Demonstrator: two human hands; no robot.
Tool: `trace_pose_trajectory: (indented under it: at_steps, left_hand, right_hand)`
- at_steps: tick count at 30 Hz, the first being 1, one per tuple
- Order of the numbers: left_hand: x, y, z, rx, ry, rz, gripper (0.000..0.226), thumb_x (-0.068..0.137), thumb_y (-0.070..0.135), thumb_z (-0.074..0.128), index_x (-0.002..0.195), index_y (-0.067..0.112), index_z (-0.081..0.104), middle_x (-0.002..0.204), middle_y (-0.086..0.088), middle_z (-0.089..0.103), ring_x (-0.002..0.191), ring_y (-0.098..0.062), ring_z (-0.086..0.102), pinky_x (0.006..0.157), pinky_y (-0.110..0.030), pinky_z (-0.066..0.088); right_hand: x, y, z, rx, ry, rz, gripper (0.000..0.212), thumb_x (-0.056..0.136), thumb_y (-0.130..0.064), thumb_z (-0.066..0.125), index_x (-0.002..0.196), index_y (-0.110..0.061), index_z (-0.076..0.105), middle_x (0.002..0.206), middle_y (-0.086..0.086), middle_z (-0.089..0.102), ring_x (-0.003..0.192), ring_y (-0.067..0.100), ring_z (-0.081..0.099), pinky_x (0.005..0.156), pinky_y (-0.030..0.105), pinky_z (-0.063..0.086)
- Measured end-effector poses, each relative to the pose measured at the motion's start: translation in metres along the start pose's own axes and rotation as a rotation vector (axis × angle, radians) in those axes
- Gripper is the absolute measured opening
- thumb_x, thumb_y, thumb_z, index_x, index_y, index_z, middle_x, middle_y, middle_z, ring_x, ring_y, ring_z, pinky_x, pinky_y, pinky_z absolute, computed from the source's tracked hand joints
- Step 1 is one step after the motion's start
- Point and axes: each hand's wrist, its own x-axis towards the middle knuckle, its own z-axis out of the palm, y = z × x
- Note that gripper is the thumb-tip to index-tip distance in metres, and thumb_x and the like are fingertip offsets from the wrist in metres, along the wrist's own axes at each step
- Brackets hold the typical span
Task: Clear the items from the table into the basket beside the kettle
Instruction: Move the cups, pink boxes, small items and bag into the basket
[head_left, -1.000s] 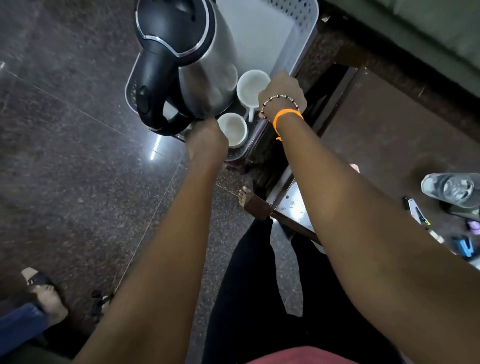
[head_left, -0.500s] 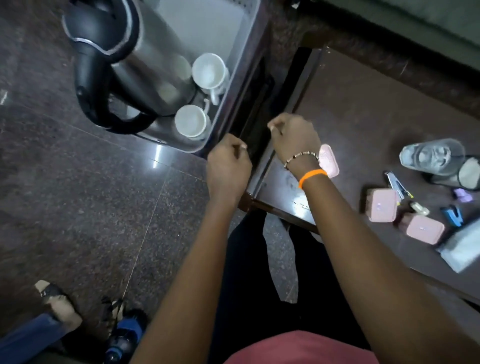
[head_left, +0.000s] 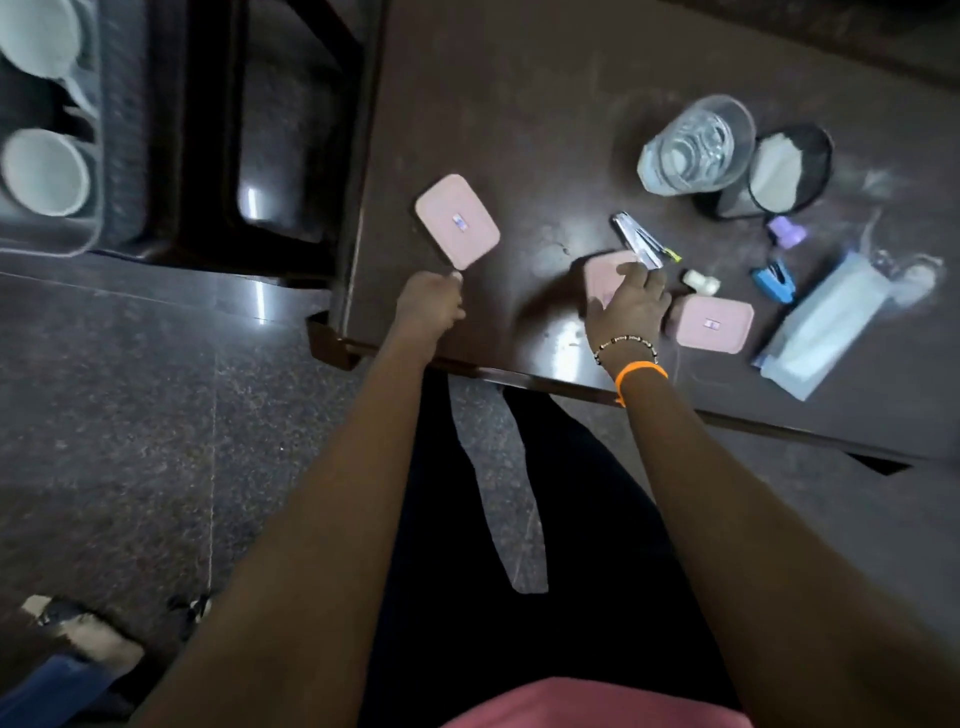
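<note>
Our left hand (head_left: 432, 304) pinched the near corner of a flat pink rounded-rectangle plastic box (head_left: 457, 222), tilted up off the dark brown table (head_left: 493, 93) near its left edge, while our right hand (head_left: 631, 301) lay with fingers spread over a second pink box (head_left: 605, 278); we could not tell whether it had closed round that one yet. A third pink box (head_left: 714, 323) sat just beside the right wrist. We judged these boxes light, stiff and smooth, so a corner pinch served, though a grip across the short sides looked surer against slipping. Beyond them we counted one clear ribbed drinking glass (head_left: 696, 145), likely fragile and best taken round its wall, one black mesh cup (head_left: 779, 174), one silvery nail clipper (head_left: 639, 239), one small white cap-like piece (head_left: 701, 283), one blue stapler (head_left: 774, 280), one purple small object (head_left: 787, 231) and one pale plastic-wrapped packet (head_left: 821, 325), soft and crinkly by the look of it. Two white mugs (head_left: 44, 171) already stood in the grey plastic basket (head_left: 78, 239) at far left.
</note>
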Motion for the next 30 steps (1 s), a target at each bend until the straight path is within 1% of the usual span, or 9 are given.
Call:
trace_pose_trajectory:
  at_steps: [6, 10, 13, 15, 17, 20, 23, 28, 30]
  left_hand:
    - [0.033, 0.002, 0.025, -0.008, 0.124, 0.006, 0.024, 0.096, 0.026, 0.042, 0.074, 0.017, 0.049, 0.071, 0.0, 0.054, 0.055, -0.01, 0.054, 0.048, -0.019, 0.042]
    - [0.039, 0.006, 0.028, 0.122, 0.136, 0.031, 0.014, 0.091, 0.017, 0.046, 0.078, 0.013, 0.051, 0.065, -0.001, 0.055, 0.035, 0.0, 0.051, 0.047, -0.018, 0.04]
    - [0.028, 0.009, 0.027, 0.064, 0.118, 0.022, 0.012, 0.089, 0.016, 0.045, 0.088, 0.011, 0.056, 0.064, -0.003, 0.054, 0.051, -0.009, 0.051, 0.054, -0.023, 0.041]
    - [0.013, 0.008, 0.021, -0.028, 0.15, 0.046, 0.017, 0.09, 0.019, 0.044, 0.075, 0.014, 0.052, 0.067, -0.004, 0.054, 0.056, -0.013, 0.052, 0.061, -0.029, 0.048]
    - [-0.003, 0.003, 0.012, -0.069, 0.191, 0.099, 0.022, 0.089, 0.019, 0.046, 0.067, 0.018, 0.047, 0.069, -0.006, 0.058, 0.065, -0.021, 0.059, 0.075, -0.036, 0.052]
    - [-0.028, -0.002, -0.025, -0.051, 0.291, 0.183, 0.021, 0.082, 0.019, 0.051, 0.062, 0.018, 0.046, 0.085, -0.02, 0.067, 0.09, -0.033, 0.066, 0.09, -0.047, 0.053]
    - [-0.05, 0.001, -0.074, 0.001, 0.424, 0.269, 0.016, 0.078, 0.02, 0.056, 0.065, 0.012, 0.05, 0.088, -0.022, 0.068, 0.086, -0.031, 0.064, 0.079, -0.038, 0.05]
    - [-0.081, 0.025, -0.16, -0.145, 0.563, 0.393, 0.008, 0.073, 0.018, 0.061, 0.07, 0.013, 0.056, 0.066, 0.007, 0.058, 0.065, -0.01, 0.052, 0.057, -0.017, 0.04]
    - [-0.083, 0.039, -0.199, -0.2, 0.591, 0.419, 0.01, 0.07, 0.02, 0.061, 0.067, 0.014, 0.053, 0.065, 0.004, 0.058, 0.061, -0.01, 0.051, 0.059, -0.019, 0.041]
  right_hand:
    - [0.021, 0.032, 0.012, 0.028, -0.037, 0.042, 0.055, 0.083, -0.009, 0.056, 0.133, -0.005, 0.032, 0.139, 0.017, 0.035, 0.123, 0.037, 0.04, 0.107, 0.038, 0.028]
    - [0.03, 0.033, 0.012, 0.077, -0.019, 0.041, 0.056, 0.081, -0.006, 0.061, 0.128, -0.002, 0.031, 0.132, 0.019, 0.044, 0.118, 0.039, 0.047, 0.101, 0.038, 0.036]
    - [0.029, 0.027, 0.006, 0.267, -0.069, 0.059, 0.038, 0.08, -0.002, 0.061, 0.112, -0.008, 0.041, 0.108, 0.017, 0.058, 0.109, 0.034, 0.057, 0.086, 0.033, 0.041]
    - [0.023, 0.017, 0.001, 0.359, -0.126, 0.074, 0.025, 0.081, -0.001, 0.06, 0.099, -0.013, 0.047, 0.09, 0.01, 0.055, 0.099, 0.032, 0.061, 0.087, 0.036, 0.045]
    - [0.016, 0.009, -0.004, 0.5, -0.188, 0.107, 0.019, 0.082, 0.001, 0.057, 0.094, -0.012, 0.051, 0.083, 0.009, 0.054, 0.082, 0.03, 0.059, 0.082, 0.044, 0.051]
    - [-0.005, -0.024, -0.018, 0.733, -0.309, 0.068, 0.016, 0.086, 0.004, 0.052, 0.092, -0.01, 0.05, 0.073, 0.001, 0.05, 0.064, 0.021, 0.053, 0.059, 0.03, 0.05]
    - [-0.032, -0.071, -0.035, 0.924, -0.478, -0.034, 0.014, 0.089, 0.003, 0.052, 0.095, -0.01, 0.052, 0.077, 0.001, 0.052, 0.064, 0.013, 0.055, 0.059, 0.023, 0.05]
    - [-0.07, -0.167, -0.051, 1.078, -0.67, -0.208, 0.017, 0.091, 0.0, 0.051, 0.088, -0.016, 0.055, 0.082, 0.004, 0.059, 0.067, 0.011, 0.056, 0.054, 0.016, 0.051]
    - [-0.082, -0.211, -0.051, 1.119, -0.687, -0.25, 0.017, 0.09, 0.0, 0.051, 0.086, -0.015, 0.056, 0.081, 0.006, 0.06, 0.063, 0.01, 0.056, 0.052, 0.016, 0.051]
